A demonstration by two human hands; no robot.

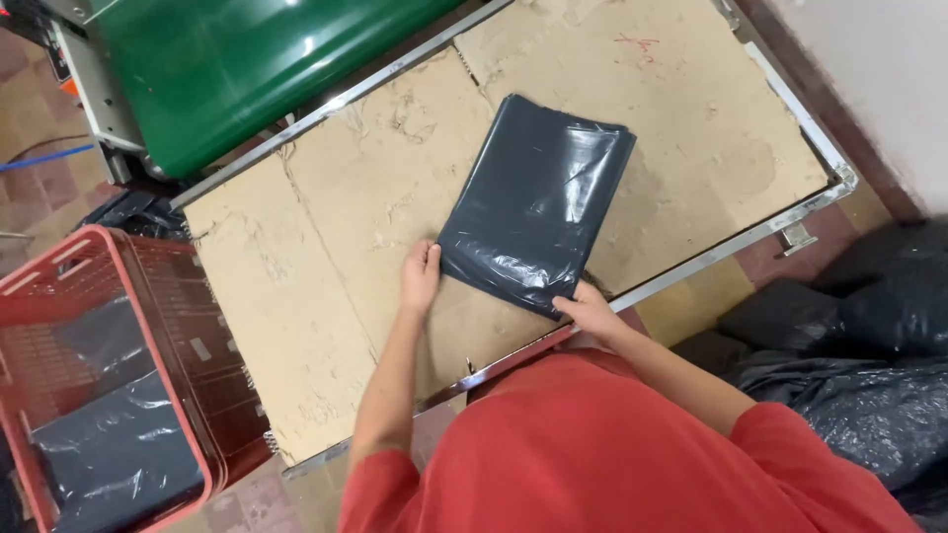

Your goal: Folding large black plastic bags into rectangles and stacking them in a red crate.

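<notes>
A stack of dark grey plastic bags (535,202) lies flat on the cardboard-covered table (326,247). My left hand (420,279) rests on the cardboard with its fingers against the stack's near left corner. My right hand (591,309) grips the stack's near right corner at the table's front edge. My red sleeves and shirt fill the bottom of the view.
A red plastic crate (99,375) with dark bags in it stands at the left. A green machine (247,69) sits beyond the table's far left side. Dark filled plastic sacks (859,345) lie on the floor at the right. A metal frame (790,212) edges the table.
</notes>
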